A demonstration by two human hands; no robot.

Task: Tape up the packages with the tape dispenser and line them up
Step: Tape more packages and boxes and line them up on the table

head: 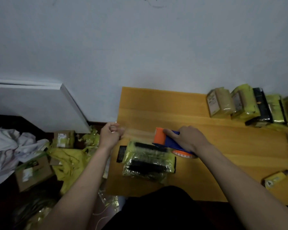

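Observation:
A yellow and black package (148, 161) lies on the wooden table (223, 146) right in front of me. My right hand (188, 138) grips the blue and orange tape dispenser (166, 140) just behind the package. A clear strip of tape (138, 131) stretches from the dispenser to the left, and my left hand (111, 136) pinches its free end past the table's left edge. A row of wrapped packages (249, 107) stands along the wall at the back right.
A small yellow package (275, 179) lies near the table's right front. On the floor to the left are cardboard boxes (32, 173), yellow wrapping scraps (70, 160) and white cloth (8, 146). A white board (40, 105) leans against the wall.

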